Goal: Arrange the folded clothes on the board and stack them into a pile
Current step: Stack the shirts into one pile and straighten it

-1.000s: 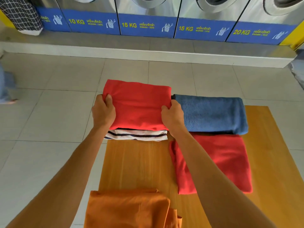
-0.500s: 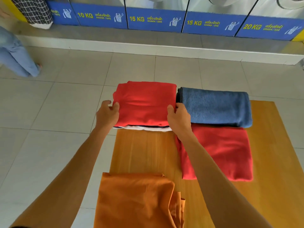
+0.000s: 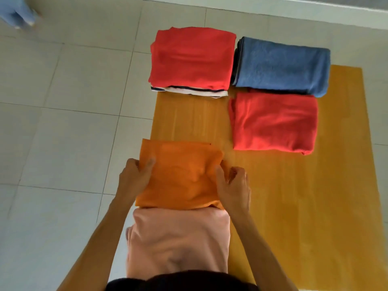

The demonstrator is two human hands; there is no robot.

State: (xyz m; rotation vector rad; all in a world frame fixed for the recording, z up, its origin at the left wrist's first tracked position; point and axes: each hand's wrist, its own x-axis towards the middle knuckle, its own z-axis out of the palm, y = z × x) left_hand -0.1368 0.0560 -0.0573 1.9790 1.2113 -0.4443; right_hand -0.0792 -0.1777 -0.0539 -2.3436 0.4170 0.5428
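A folded orange garment lies at the near left of the wooden board. My left hand grips its left edge and my right hand grips its right edge. A folded pale pink garment lies just below it, close to my body. At the far left a folded red garment sits on top of a striped white one. A folded blue towel lies to its right, and another folded red garment lies in front of the towel.
Pale floor tiles surround the board. A person's leg in light blue stands at the far left corner. A raised white step runs along the top edge.
Both hands let go of the red garment on the striped one and came back toward me. They now hold the orange garment. The camera tilted down, and the pink garment came into view.
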